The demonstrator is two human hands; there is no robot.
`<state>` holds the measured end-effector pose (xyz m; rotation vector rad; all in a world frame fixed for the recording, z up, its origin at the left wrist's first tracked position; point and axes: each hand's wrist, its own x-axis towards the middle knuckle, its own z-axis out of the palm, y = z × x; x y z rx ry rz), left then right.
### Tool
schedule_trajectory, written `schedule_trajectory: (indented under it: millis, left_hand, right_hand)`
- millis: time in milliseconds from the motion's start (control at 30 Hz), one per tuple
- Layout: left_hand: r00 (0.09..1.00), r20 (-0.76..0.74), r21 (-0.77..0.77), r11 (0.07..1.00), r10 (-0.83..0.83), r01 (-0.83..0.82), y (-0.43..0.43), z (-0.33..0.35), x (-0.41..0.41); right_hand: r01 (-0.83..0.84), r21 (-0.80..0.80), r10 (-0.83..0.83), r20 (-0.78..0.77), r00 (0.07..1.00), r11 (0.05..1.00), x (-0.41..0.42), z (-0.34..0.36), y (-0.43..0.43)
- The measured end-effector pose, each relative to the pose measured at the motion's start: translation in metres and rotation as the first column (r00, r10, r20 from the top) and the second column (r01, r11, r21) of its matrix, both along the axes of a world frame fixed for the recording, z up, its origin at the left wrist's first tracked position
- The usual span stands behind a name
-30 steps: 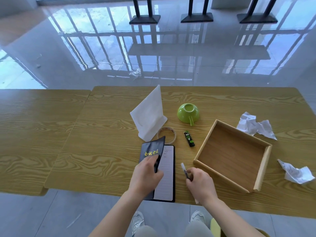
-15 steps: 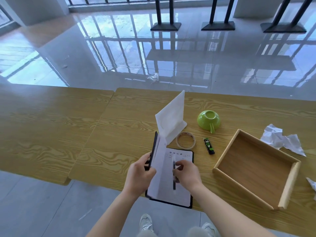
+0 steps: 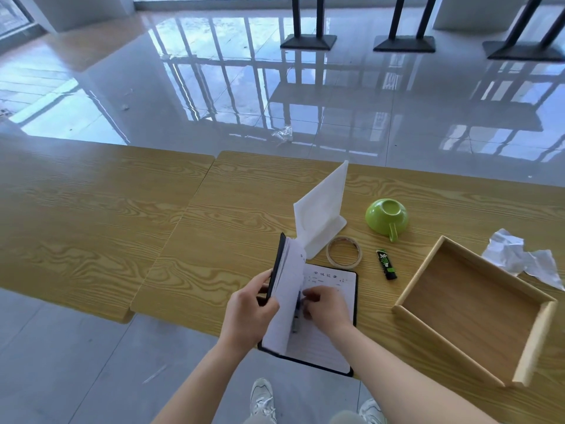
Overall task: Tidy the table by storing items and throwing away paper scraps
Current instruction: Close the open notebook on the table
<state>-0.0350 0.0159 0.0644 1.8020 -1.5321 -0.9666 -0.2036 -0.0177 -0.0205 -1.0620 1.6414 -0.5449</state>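
A black-covered notebook lies open at the near edge of the wooden table. My left hand grips its raised cover and a sheaf of pages, holding them nearly upright. A dark pen lies along the notebook's fold, and my right hand pinches it with curled fingers over the open page. An empty wooden tray stands to the right. Crumpled white paper lies beyond the tray's far right corner.
Behind the notebook are a white folded stand, a ring of tape, a small green-and-black stick and an upturned green cup. A second table adjoins on the left. Glossy floor and black table bases lie beyond.
My left hand has lifted the notebook's cover and pages upright. My right hand has brought the pen from beside the notebook onto its open page, into the fold.
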Motion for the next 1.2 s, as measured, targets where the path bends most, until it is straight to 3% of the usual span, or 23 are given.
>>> schedule_trajectory:
  millis: [167, 400, 533, 800, 1000, 1200]
  left_hand:
    - [1.000, -0.001, -0.008, 1.000, -0.024, 0.024, 0.001, -0.002, -0.009]
    - [0.998, 0.013, -0.082, 0.994, -0.068, 0.069, 0.004, -0.003, -0.024]
    - [0.996, 0.029, -0.099, 0.991, -0.088, 0.090, 0.006, -0.008, -0.037]
    - [0.965, 0.185, -0.116, 0.971, -0.187, 0.210, 0.013, -0.027, -0.075]
    - [0.926, 0.267, -0.075, 0.952, -0.268, 0.297, 0.020, -0.051, -0.099]
    - [0.821, 0.464, 0.020, 0.930, -0.333, 0.366, 0.024, -0.075, -0.118]
  right_hand:
    - [0.075, 0.041, -0.081, 0.164, 0.983, 0.996, -0.005, 0.002, 0.005]
    - [0.054, 0.017, -0.056, 0.116, 0.992, 0.998, -0.031, 0.004, 0.011]
    - [0.124, 0.030, -0.127, 0.113, 0.985, 0.992, -0.056, 0.002, 0.016]
    - [0.256, 0.027, -0.257, 0.033, 0.966, 0.966, -0.096, -0.010, 0.025]
    - [0.296, 0.070, -0.302, 0.122, 0.945, 0.953, -0.097, -0.007, 0.026]
    - [0.253, 0.059, -0.259, 0.148, 0.955, 0.966, -0.101, -0.003, 0.032]
